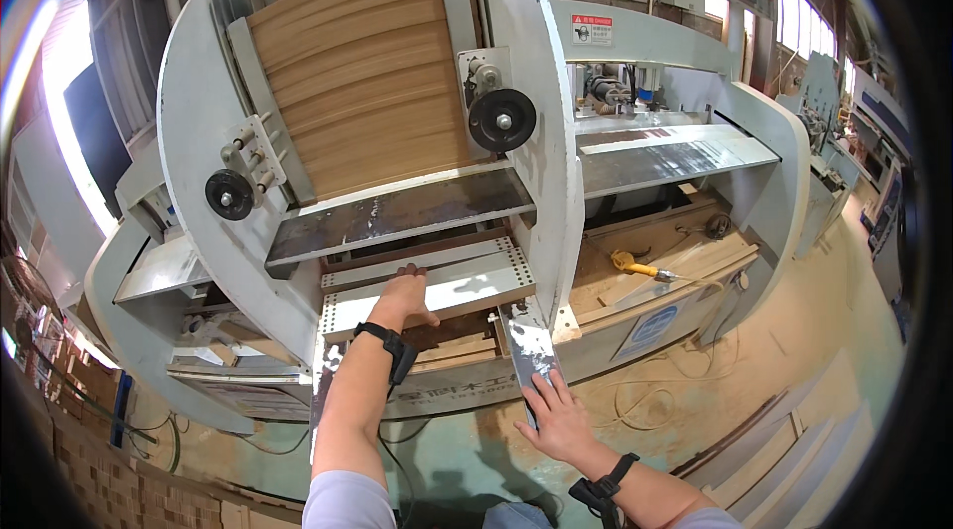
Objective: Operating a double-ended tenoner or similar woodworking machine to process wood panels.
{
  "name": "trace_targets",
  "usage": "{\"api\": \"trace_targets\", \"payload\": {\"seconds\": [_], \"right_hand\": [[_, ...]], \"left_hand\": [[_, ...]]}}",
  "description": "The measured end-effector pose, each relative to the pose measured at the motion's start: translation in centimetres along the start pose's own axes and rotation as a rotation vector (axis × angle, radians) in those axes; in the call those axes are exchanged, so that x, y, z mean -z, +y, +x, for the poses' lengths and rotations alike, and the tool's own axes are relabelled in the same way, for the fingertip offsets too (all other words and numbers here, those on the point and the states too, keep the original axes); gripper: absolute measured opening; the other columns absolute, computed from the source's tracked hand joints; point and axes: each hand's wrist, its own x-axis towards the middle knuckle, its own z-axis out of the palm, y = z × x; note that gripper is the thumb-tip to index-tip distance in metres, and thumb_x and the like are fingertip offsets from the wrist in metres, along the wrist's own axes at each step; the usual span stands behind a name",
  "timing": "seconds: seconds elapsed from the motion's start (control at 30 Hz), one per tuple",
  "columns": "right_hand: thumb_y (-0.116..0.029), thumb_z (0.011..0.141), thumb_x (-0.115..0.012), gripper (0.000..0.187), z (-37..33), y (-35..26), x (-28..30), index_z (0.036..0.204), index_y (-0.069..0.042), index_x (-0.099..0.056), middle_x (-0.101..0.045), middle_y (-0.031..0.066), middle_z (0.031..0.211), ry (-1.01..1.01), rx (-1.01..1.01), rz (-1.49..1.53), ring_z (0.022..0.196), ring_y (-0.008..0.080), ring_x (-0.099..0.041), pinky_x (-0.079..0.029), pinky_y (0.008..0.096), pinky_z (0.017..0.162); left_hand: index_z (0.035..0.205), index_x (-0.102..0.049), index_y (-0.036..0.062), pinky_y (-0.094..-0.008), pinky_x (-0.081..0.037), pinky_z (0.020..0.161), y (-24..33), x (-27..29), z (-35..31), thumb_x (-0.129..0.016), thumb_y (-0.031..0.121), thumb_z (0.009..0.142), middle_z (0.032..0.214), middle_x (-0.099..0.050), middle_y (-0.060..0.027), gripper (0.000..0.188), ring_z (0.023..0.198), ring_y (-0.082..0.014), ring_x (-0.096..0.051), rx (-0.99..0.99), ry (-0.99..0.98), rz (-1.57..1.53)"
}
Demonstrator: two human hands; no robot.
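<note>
My left hand lies on a white-faced board with rows of dark holes near both ends. Its fingers stretch over the top face, and the thumb is spread out near the front edge. Just behind is a similar pale board, partly under the machine's dark metal crossplate. Lower right, my right hand rests with fingers apart on a worn metal rail that sticks out toward me. Stacked wooden boards stand in the machine's tilted chute above.
Two black handwheels flank the chute between curved white side plates. A yellow air gun lies on the wooden shelf at right. Cables trail on the floor. Long strips lie at lower right.
</note>
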Motion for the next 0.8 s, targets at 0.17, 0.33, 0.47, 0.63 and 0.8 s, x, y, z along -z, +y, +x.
{"api": "trace_targets", "payload": {"seconds": [0.17, 0.33, 0.47, 0.63, 0.8], "right_hand": [[-0.042, 0.078, -0.056, 0.054, -0.3, 0.5, 0.2, 0.121, -0.011, -0.047, -0.039, 0.0115, 0.132, 0.014, 0.016, -0.047, 0.126, 0.0327, -0.03, -0.04, 0.047, 0.089], [-0.041, 0.075, -0.06, 0.056, 0.3, -0.6, -0.7, 0.121, -0.012, -0.047, -0.038, 0.0132, 0.132, 0.022, 0.047, 0.083, 0.127, 0.0348, -0.027, -0.035, 0.0501, 0.093], [-0.034, 0.063, -0.072, 0.075, -0.5, -2.2, 0.6, 0.125, -0.009, -0.038, -0.034, 0.0174, 0.133, 0.118, 0.021, -0.051, 0.125, 0.0394, -0.025, -0.02, 0.0547, 0.1], [-0.031, 0.073, -0.064, 0.073, -3.1, -3.8, 2.6, 0.133, -0.005, -0.031, -0.027, 0.0191, 0.138, 0.071, -0.22, 0.041, 0.131, 0.0349, -0.019, -0.017, 0.0561, 0.1], [-0.022, 0.077, -0.06, 0.062, -5.7, -6.6, 7.0, 0.131, -0.006, -0.035, -0.033, 0.0161, 0.136, -0.19, 0.129, 0.049, 0.13, 0.0332, -0.022, -0.016, 0.0514, 0.103]], "left_hand": [[0.116, -0.044, -0.0047, -0.0395, -0.038, 0.092, 1.1, -0.2, -1.3, -0.079, 0.048, 0.041, 0.115, -0.045, -0.023, 0.098, 0.11, -0.0355, -0.044, 0.009, -0.101, 0.004], [0.111, -0.048, -0.0012, -0.0415, -0.039, 0.086, -0.3, -4.7, -7.9, -0.077, 0.044, 0.041, 0.107, -0.052, -0.0209, 0.088, 0.101, -0.0355, -0.048, -0.047, 0.164, -0.236], [0.092, -0.062, 0.0037, -0.0386, -0.045, 0.076, 5.1, -4.7, -16.2, -0.076, 0.032, 0.042, 0.087, -0.063, -0.0159, 0.058, 0.084, -0.0268, -0.06, -0.347, 0.346, -0.86], [0.119, -0.037, -0.0088, -0.038, -0.031, 0.093, 13.6, -5.1, -26.1, -0.077, 0.032, 0.035, 0.112, -0.044, -0.018, 0.102, 0.106, -0.0299, -0.042, -0.033, 0.363, -0.339], [0.125, -0.029, -0.0096, -0.0418, -0.027, 0.098, 14.3, -5.5, -38.8, -0.075, 0.031, 0.045, 0.119, -0.04, -0.0199, 0.101, 0.113, -0.0313, -0.038, 0.172, 0.562, -0.159]]}}
